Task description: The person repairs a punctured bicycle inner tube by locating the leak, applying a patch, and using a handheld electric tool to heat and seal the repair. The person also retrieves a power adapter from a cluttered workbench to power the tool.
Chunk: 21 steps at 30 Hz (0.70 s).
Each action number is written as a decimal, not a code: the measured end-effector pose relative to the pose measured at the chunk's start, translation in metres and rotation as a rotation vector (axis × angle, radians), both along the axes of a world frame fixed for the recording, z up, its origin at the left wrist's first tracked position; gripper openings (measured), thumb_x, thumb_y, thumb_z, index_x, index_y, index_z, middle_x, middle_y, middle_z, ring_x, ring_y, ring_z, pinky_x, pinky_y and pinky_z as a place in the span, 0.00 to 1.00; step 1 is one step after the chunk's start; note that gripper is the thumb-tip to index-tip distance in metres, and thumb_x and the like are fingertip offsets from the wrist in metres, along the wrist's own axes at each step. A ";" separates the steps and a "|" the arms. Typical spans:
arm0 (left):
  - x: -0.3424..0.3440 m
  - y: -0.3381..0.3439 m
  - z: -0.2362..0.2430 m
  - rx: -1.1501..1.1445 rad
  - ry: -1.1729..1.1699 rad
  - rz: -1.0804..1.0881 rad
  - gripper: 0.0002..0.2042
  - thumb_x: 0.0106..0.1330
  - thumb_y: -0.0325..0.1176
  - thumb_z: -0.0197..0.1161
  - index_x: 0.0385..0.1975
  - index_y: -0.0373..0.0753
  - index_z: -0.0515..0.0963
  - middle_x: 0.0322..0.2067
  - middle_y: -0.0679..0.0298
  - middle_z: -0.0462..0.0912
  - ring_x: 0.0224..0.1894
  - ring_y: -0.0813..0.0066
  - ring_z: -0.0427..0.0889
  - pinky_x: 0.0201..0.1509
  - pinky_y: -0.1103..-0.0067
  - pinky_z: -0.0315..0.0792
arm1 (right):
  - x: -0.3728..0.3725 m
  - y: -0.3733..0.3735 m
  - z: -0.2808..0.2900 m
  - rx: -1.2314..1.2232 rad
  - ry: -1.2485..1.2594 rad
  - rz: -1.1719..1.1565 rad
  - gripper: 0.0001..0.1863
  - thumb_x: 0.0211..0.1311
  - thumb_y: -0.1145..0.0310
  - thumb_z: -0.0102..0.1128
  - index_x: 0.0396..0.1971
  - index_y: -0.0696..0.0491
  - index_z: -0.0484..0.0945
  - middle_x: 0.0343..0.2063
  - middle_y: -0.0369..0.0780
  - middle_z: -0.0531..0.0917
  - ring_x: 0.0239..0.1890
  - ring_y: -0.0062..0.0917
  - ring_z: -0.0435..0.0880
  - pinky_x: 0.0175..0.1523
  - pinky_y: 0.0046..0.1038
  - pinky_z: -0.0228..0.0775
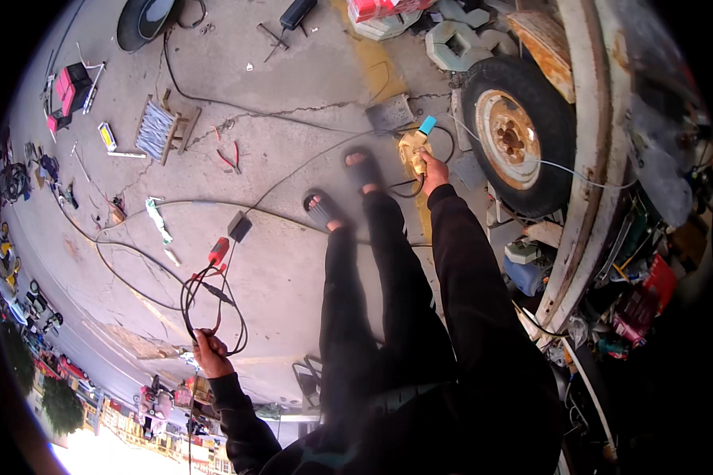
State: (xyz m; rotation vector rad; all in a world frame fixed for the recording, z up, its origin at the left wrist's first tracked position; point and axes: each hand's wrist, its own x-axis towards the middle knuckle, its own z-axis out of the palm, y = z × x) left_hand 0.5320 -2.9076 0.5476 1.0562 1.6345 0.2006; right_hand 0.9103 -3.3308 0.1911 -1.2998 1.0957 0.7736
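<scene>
At the lower left, my left hand [211, 354] is closed on a loosely coiled black cable [244, 328]. A red clamp-like end [219, 251] sticks up from the coil, with a short red lead showing too. Close by, a small black box [239, 227] sits along a cable. My right hand [433, 172], arm stretched forward, grips a dirty yellow device [413, 150] with a teal end [427, 125]. Dark cable curves around the device; its exact kind is unclear. Both hands are apart from each other.
A rusty-rimmed wheel [509, 138] stands at the right beside a white metal beam [582, 237]. Long cables [269, 204] cross the concrete around my sandalled feet [322, 210]. Red-handled pliers [229, 157], a small woven stool [160, 131] and a black basin [144, 22] are farther left.
</scene>
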 end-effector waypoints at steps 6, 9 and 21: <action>0.042 0.000 -0.073 -0.048 -0.024 0.112 0.16 0.74 0.45 0.49 0.30 0.40 0.70 0.14 0.74 0.58 0.12 0.87 0.53 0.13 0.87 0.48 | 0.025 0.006 -0.143 -0.015 0.106 -0.222 0.15 0.63 0.55 0.62 0.44 0.47 0.75 0.36 0.35 0.83 0.37 0.27 0.84 0.39 0.33 0.74; 0.059 -0.009 -0.082 -0.046 -0.061 0.119 0.15 0.75 0.43 0.48 0.31 0.38 0.70 0.14 0.74 0.56 0.13 0.87 0.52 0.15 0.87 0.49 | 0.031 0.008 -0.191 -0.084 0.136 -0.188 0.17 0.64 0.54 0.61 0.46 0.47 0.74 0.36 0.35 0.83 0.37 0.28 0.85 0.42 0.34 0.74; 0.129 -0.017 -0.074 -0.123 -0.045 0.094 0.16 0.73 0.44 0.54 0.32 0.35 0.73 0.15 0.74 0.63 0.16 0.88 0.59 0.19 0.88 0.52 | -0.009 0.110 -0.066 -0.679 -0.668 1.284 0.20 0.56 0.63 0.67 0.42 0.61 0.77 0.37 0.47 0.84 0.39 0.38 0.84 0.45 0.34 0.75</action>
